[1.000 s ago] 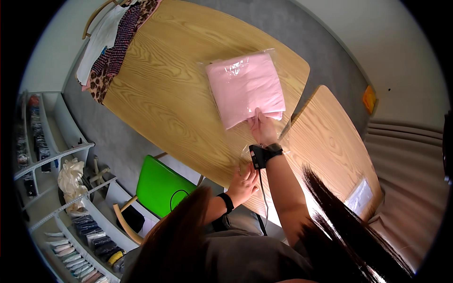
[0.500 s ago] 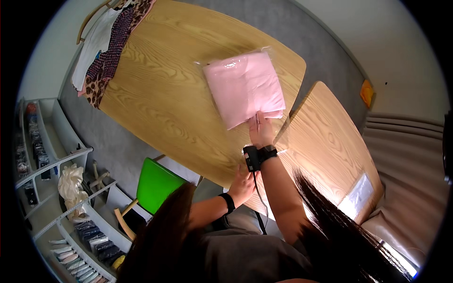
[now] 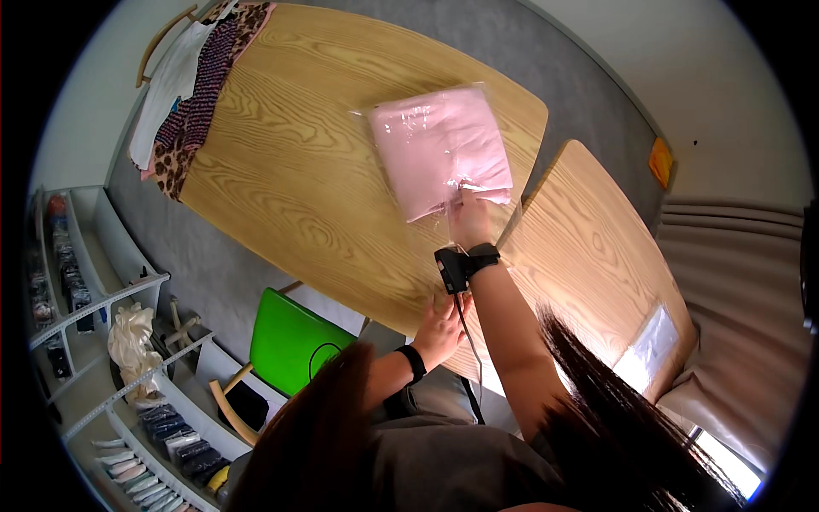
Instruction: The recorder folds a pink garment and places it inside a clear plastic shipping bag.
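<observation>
A folded pink cloth [image 3: 439,149] lies on the wooden table inside a clear plastic bag [image 3: 473,89], its shape square and slightly wrinkled. My right hand [image 3: 471,224] reaches to the near edge of the cloth and its fingers close on a fold there. The fingertips are partly covered by cloth and shiny film. Nearer to me, my left hand [image 3: 441,328] is at the table's front edge, fingers apart, just below the black device [image 3: 452,269] strapped to my right wrist. I see nothing in this left hand.
A second wooden table [image 3: 597,230] adjoins at right, with a flat clear packet [image 3: 653,341] on it. Patterned clothes [image 3: 205,94] hang over the far left end. A green chair [image 3: 294,341] and grey shelves [image 3: 94,299] with packed goods stand at left; a brown sofa [image 3: 734,290] at right.
My right hand has moved a little farther away from me, and the bagged cloth has shifted slightly the same way. My left hand's fingers have spread more. The view has moved slightly.
</observation>
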`<state>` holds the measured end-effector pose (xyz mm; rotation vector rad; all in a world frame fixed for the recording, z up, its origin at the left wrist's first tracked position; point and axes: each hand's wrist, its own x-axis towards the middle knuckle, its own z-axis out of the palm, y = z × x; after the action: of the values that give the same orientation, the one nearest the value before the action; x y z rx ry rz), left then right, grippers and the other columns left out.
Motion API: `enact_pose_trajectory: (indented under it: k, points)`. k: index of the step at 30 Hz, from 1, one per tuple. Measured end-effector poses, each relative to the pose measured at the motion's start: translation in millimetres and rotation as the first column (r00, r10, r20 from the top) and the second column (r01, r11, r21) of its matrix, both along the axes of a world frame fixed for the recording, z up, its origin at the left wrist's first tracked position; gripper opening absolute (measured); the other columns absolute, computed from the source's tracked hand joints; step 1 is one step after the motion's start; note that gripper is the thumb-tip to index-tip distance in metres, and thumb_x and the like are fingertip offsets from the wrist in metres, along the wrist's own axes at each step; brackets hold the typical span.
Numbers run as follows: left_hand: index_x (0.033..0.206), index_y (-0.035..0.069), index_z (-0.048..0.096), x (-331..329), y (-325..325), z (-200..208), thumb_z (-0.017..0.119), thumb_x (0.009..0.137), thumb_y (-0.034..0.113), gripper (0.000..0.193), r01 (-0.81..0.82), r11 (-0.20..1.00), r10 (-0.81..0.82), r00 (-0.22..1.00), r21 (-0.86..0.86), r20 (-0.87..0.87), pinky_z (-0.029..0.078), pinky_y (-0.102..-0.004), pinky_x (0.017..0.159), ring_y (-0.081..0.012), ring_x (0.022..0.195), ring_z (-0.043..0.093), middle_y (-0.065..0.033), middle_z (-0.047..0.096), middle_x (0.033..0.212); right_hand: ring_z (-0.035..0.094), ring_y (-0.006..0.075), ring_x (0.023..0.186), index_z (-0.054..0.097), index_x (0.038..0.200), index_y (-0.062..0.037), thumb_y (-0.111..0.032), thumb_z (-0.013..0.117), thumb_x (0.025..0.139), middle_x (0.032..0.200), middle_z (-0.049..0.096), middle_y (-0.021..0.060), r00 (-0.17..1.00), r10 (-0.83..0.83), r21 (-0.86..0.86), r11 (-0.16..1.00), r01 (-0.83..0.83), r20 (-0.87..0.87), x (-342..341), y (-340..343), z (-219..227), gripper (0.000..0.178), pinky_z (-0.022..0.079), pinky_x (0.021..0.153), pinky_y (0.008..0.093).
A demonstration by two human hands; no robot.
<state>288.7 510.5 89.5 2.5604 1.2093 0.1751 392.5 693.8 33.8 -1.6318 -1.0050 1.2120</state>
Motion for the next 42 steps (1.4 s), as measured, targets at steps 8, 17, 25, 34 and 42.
enact_pose_trajectory:
  k: [8, 17, 25, 34, 42]
  points:
    - [0.083, 0.003, 0.056, -65, 36, 44, 0.06, 0.077, 0.014, 0.013, 0.129, 0.934, 0.082, 0.831, -0.334, 0.55, 0.046, -0.0359, 0.067, -0.029, 0.079, 0.056, -0.0109, 0.057, 0.085, 0.061, 0.0155, 0.093, 0.064, 0.102, 0.0025, -0.018, 0.054, 0.089, 0.103, 0.065, 0.0106, 0.889, 0.35, -0.345, 0.828, -0.442, -0.296, 87, -83, 124, 0.026, 0.048, 0.075, 0.0234]
    - [0.096, 0.001, 0.061, -87, 140, 10, 0.058, 0.087, 0.039, 0.039, -0.348, 0.302, 0.924, 0.336, -0.888, 0.182, 0.046, -0.0268, 0.064, -0.0131, 0.076, 0.057, -0.0047, 0.061, 0.085, 0.06, 0.0151, 0.081, 0.063, 0.099, 0.0016, -0.033, 0.058, 0.087, 0.085, 0.066, 0.0067, 0.993, -0.014, -0.206, 0.978, 0.039, 0.12, 120, -19, 74, 0.037, 0.047, 0.07, 0.0278]
    - [0.091, 0.004, 0.061, -94, 152, -20, 0.054, 0.089, 0.04, 0.037, -0.311, 0.274, 0.909, 0.394, -0.91, 0.139, 0.045, -0.0254, 0.06, -0.0099, 0.07, 0.056, -0.0024, 0.061, 0.079, 0.06, 0.0143, 0.062, 0.066, 0.088, 0.0041, -0.027, 0.059, 0.085, 0.071, 0.065, 0.0087, 0.975, 0.146, -0.274, 0.957, -0.096, 0.169, 115, -14, 33, 0.032, 0.046, 0.057, 0.0258]
    - [0.074, 0.007, 0.059, -153, 126, 55, 0.049, 0.089, 0.027, 0.028, -0.187, 0.354, 0.844, 0.485, -0.916, 0.227, 0.033, -0.02, 0.052, -0.0076, 0.057, 0.051, 0.0003, 0.056, 0.063, 0.062, 0.0133, 0.07, 0.066, 0.092, 0.0003, -0.018, 0.055, 0.085, 0.08, 0.068, 0.0078, 0.935, 0.019, -0.389, 0.906, -0.166, -0.354, 117, -94, 104, 0.023, 0.046, 0.064, 0.0223]
    - [0.069, 0.007, 0.056, -122, 92, 203, 0.052, 0.088, 0.023, 0.025, 0.14, 0.385, 0.84, 0.357, -0.912, 0.409, 0.029, -0.0219, 0.046, -0.0083, 0.05, 0.044, -0.0001, 0.05, 0.055, 0.06, 0.0164, 0.071, 0.06, 0.096, 0.007, -0.011, 0.046, 0.089, 0.083, 0.066, 0.0111, 0.691, -0.079, -0.096, 0.995, 0.014, -0.718, 151, -198, 247, 0.024, 0.047, 0.066, 0.0265]
